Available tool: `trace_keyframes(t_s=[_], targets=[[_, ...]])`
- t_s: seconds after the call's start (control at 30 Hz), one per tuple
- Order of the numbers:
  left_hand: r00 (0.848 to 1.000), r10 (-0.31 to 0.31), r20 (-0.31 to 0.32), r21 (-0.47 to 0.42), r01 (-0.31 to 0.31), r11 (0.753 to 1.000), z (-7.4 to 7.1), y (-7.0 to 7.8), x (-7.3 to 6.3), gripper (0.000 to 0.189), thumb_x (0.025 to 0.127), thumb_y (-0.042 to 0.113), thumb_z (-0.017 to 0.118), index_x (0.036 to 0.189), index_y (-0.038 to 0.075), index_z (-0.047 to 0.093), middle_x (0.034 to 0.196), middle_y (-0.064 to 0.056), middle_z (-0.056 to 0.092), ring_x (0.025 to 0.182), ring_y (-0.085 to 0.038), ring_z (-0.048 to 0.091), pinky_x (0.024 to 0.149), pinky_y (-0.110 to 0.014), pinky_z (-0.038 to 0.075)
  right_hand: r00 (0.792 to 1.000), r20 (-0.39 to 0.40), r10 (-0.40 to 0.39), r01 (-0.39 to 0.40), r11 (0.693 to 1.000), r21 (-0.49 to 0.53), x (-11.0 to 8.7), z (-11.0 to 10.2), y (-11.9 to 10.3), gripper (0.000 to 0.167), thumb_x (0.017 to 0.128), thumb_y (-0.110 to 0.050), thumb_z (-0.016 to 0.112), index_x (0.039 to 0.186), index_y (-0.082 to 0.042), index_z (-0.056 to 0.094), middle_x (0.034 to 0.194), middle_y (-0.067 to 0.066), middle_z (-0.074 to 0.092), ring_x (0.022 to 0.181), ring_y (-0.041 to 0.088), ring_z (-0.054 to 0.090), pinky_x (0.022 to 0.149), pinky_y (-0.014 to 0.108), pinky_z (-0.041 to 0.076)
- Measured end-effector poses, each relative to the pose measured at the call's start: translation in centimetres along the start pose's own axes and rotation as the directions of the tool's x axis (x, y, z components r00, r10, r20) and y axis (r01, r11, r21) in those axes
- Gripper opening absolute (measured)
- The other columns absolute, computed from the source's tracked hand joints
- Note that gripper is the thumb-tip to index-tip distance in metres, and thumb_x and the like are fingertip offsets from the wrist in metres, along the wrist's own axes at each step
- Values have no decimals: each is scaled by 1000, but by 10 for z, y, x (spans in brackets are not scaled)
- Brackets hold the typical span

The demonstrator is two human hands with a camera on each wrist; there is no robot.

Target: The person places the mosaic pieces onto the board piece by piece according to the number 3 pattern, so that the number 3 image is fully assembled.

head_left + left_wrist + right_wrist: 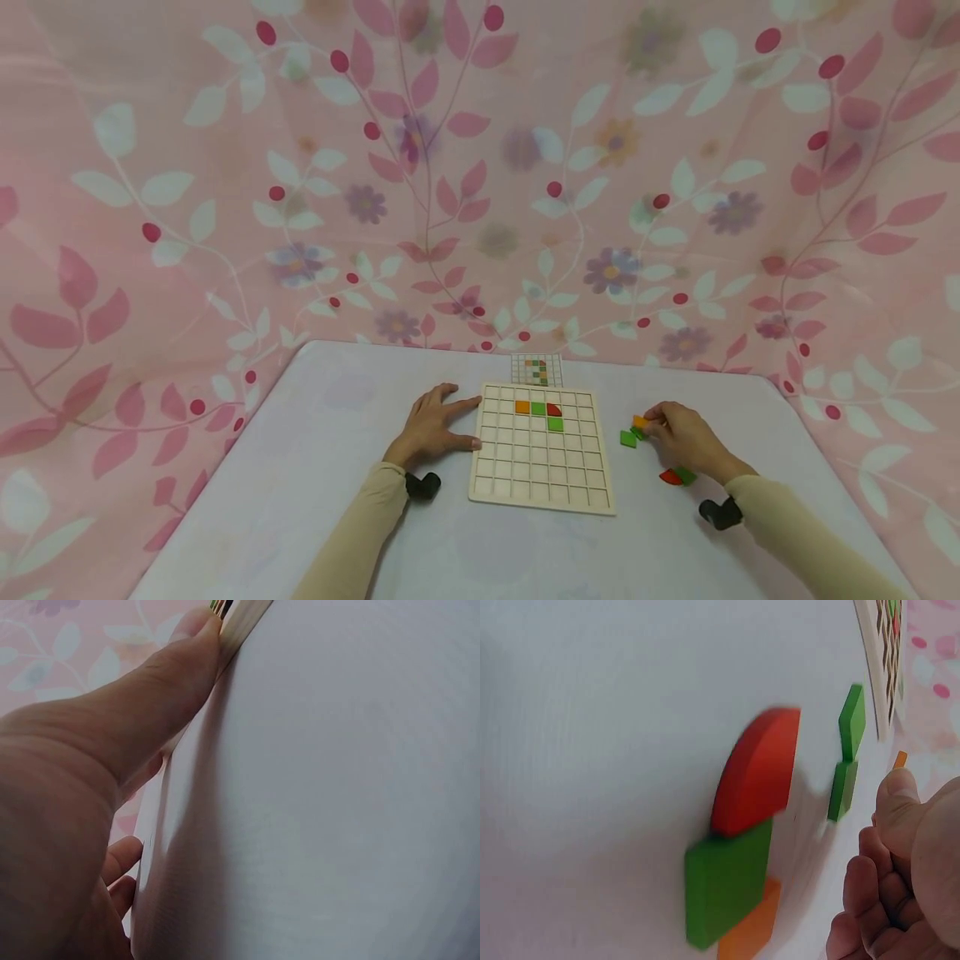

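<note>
My left hand [431, 425] rests at the left edge of a wooden grid board [517, 468], fingers spread, thumb and a fingertip touching its rim. On the board sit an orange square tile [522, 407], a green square tile [538, 408] and a red quarter-round tile [553, 410] in a row, with another green tile [555, 425] below the red one. To the board's right, my right hand [686, 437] pinches an orange tile [901, 759] between thumb and fingers. Just under it lie two green tiles [853, 724].
Closer to the right wrist lie a red quarter-round tile [761, 772], a green tile [731, 881] and a partly covered orange tile [754, 930]. A printed grid card [519, 372] stands behind the board. A floral curtain [480, 275] borders the white table [360, 371] at the back.
</note>
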State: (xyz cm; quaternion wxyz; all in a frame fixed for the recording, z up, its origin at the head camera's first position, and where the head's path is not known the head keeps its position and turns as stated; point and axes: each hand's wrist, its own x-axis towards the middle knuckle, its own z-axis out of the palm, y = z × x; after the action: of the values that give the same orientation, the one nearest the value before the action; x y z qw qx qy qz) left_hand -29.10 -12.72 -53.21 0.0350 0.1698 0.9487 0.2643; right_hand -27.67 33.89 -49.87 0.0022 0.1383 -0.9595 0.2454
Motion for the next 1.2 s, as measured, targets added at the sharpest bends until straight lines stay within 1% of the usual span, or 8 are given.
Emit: trace_keyframes(t_s=[0.07,0.17,0.33,0.5,0.63,0.8,0.97,1.2], targets=[[1000,0,-1,2,0,1000,0,-1,0,81,85,58,84,157,35,54,168,-15,33,155,-44,29,127,-66,19,1000,-4,-26,26,1000,1,0,3,-6,19,101,-11,72,112,4,69,101,11,72,84,18,61,79,38,58],[1000,-2,-1,1,2,1000,0,-1,1,82,85,60,84,157,35,54,168,-15,33,154,-44,30,127,-66,19,998,13,-55,54,998,10,0,5,-14,20,101,-13,72,112,3,68,101,8,72,85,17,61,80,39,59],[1000,-4,-3,-11,4,1000,-1,0,0,82,84,59,85,157,34,55,168,-15,34,153,-46,30,127,-66,19,996,24,-88,87,996,25,1,9,-22,21,101,-15,73,113,1,68,101,6,71,86,15,60,78,33,58],[1000,17,-16,-15,-18,1000,0,0,-1,83,84,57,85,156,30,56,167,-18,34,152,-47,30,126,-67,19,994,29,-106,105,994,33,1,16,-30,18,101,-13,73,114,-1,69,104,5,71,87,12,60,78,30,56],[999,26,-23,-26,-27,999,0,-1,-2,83,84,58,85,156,29,56,166,-18,34,152,-47,30,125,-68,19,992,42,-122,120,992,43,0,22,-38,18,101,-15,73,114,-3,69,103,2,70,87,11,57,78,28,54],[1000,9,-19,-43,-10,999,-1,0,-2,82,83,58,86,155,32,57,167,-16,35,152,-48,30,126,-67,18,986,37,-162,160,985,65,1,28,-50,21,98,-19,77,111,-3,70,99,0,69,83,9,54,74,24,51],[1000,-17,-13,-52,16,999,-3,4,-3,84,82,58,87,155,32,57,167,-16,34,152,-49,30,127,-67,18,985,53,-164,158,981,109,3,34,-61,23,98,-23,78,110,-4,70,93,-3,66,79,7,52,70,21,48],[999,-34,-16,-54,33,998,-3,6,-3,83,82,57,88,155,33,57,168,-15,34,152,-49,30,127,-65,19,984,58,-168,161,980,119,8,42,-74,22,96,-23,80,109,-7,71,92,-5,63,80,9,53,71,21,49]])
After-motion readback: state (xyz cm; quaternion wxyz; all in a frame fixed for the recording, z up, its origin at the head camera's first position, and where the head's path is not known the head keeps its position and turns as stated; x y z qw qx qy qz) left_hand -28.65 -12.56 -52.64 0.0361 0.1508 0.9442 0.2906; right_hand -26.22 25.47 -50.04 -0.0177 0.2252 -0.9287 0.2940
